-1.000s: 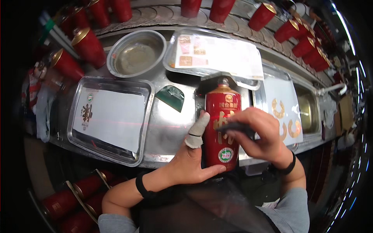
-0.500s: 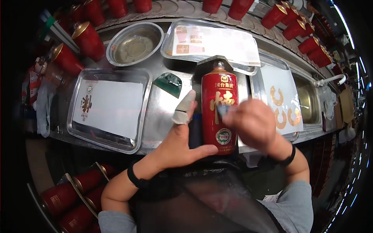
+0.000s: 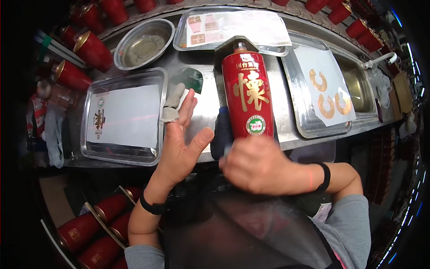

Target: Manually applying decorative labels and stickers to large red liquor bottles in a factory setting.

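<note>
A glossy red bottle (image 3: pixel 255 105) with a gold character and a round green-and-white emblem lies with its neck away from me, at a dark metal holder (image 3: pixel 222 50). My right hand (image 3: pixel 257 166) is curled over the bottle's near end and covers it. Motion smears its fingers; a small bluish-grey edge shows at them, but its kind is unclear. Left of the bottle, my left hand (image 3: pixel 177 134) is open and empty, apart from the bottle, thumb spread, with pale covers on a finger. Just beyond its fingertips lies a dark green flat scraper-like piece (image 3: pixel 193 80).
A steel tray (image 3: pixel 163 89) with a printed sheet stands at left, a round metal basin (image 3: pixel 168 40) behind it. Another tray (image 3: pixel 179 40) holds decal sheets at the back. At right are a tray (image 3: pixel 309 133) with gold arc decals and a sink (image 3: pixel 374 115). Red bottles (image 3: pixel 92 49) surround the bench.
My left hand has come off the bottle and moved left. The right hand has slid from the gold character down to the bottle's near end. The whole view has shifted slightly.
</note>
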`<control>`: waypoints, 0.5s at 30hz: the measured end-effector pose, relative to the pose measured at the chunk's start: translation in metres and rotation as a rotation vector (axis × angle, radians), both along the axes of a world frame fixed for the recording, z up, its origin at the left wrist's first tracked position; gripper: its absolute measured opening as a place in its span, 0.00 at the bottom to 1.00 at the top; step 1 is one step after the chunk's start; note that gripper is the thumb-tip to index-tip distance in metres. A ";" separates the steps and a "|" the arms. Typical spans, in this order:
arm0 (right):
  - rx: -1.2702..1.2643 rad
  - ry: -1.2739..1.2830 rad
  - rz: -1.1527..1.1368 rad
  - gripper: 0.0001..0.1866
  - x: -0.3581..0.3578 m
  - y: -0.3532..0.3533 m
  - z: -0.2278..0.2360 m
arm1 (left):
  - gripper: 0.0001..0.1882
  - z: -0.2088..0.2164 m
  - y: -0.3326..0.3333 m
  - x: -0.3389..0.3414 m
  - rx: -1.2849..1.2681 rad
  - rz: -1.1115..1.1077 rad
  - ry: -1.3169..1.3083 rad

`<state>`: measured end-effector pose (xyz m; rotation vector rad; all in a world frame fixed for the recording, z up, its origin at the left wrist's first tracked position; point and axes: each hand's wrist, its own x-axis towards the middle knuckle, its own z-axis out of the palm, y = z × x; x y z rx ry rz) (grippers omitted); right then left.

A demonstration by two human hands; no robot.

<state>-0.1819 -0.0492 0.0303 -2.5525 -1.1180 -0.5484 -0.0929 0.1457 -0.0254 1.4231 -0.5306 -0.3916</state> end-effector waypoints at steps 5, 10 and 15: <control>0.166 -0.083 -0.169 0.10 -0.032 -0.006 -0.021 | 0.48 0.000 0.004 -0.003 0.060 -0.052 0.013; 0.187 -0.002 0.025 0.11 -0.025 -0.014 -0.007 | 0.49 -0.008 -0.007 -0.011 0.008 -0.090 -0.017; 0.372 0.111 -0.241 0.14 -0.041 -0.020 -0.007 | 0.54 -0.020 -0.022 -0.010 0.061 -0.155 -0.069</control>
